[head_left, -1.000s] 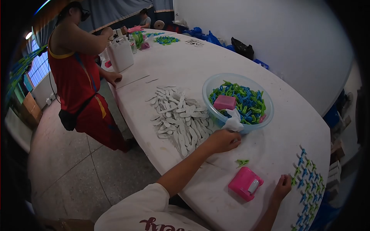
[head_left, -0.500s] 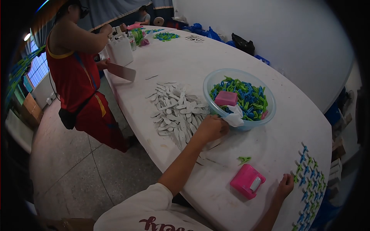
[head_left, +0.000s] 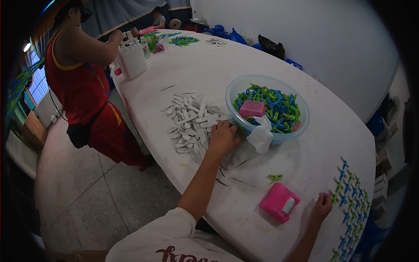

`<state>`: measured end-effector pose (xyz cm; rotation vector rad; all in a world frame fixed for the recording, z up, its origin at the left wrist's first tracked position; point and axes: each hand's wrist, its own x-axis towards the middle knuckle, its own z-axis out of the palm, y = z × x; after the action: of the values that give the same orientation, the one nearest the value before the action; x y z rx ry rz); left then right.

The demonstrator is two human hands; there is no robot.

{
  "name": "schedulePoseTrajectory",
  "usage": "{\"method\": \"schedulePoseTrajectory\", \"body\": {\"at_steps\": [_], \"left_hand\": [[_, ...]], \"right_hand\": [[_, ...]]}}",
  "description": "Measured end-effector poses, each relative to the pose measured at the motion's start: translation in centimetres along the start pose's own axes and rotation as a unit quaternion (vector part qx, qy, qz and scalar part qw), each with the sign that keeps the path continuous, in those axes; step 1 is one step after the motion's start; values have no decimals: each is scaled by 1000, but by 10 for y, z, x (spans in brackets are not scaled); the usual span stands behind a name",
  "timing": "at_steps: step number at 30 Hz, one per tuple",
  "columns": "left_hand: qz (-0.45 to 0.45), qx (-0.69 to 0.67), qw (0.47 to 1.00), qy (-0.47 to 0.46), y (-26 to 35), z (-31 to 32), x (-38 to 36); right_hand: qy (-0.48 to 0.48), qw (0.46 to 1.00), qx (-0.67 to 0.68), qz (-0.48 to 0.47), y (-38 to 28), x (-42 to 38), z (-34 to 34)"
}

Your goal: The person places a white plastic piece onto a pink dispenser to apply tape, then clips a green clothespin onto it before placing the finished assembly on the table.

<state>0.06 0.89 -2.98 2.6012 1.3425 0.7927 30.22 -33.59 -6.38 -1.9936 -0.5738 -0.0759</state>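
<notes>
Whereas half a second earlier it lay at the pile's near edge beside the cloth, the left hand (head_left: 224, 137) now rests farther in on the white flat pieces (head_left: 192, 124), its grip closing on them; whether one is grasped cannot be told. Just right stands the clear bowl (head_left: 301, 124) of blue and green clips, a white cloth (head_left: 260, 136) hanging over its rim. Right hand (head_left: 321, 206) presses fingertips on the bench (head_left: 209, 65), grip released, between pink box (head_left: 279, 202) and clip rows (head_left: 351, 205).

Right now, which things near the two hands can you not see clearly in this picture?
- Left hand: its fingertips are buried in the white pieces, so the grip cannot be told.
- Right hand: its fingertips meet the clip rows; the picture is too small to show contact.
- Bowl: its bottom is hidden under clips.
</notes>
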Motion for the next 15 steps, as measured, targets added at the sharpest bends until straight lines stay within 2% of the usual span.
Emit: {"method": "schedulePoseTrajectory", "body": {"at_steps": [3,6,8,15], "left_hand": [[-2,-13,1000,-1,-1,0,1],[-17,0,999,41,-1,-5,2],[-71,-27,997,1,1,-7,4],[-88,-1,996,-4,-2,-4,4]], "right_hand": [[-14,1000,3,-11,1,2,-1],[-7,1000,-19,-12,-10,-2,-1],[-6,1000,-17,-17,-12,-3,0],[-29,999,-6,-24,-10,-1,-1]]}}
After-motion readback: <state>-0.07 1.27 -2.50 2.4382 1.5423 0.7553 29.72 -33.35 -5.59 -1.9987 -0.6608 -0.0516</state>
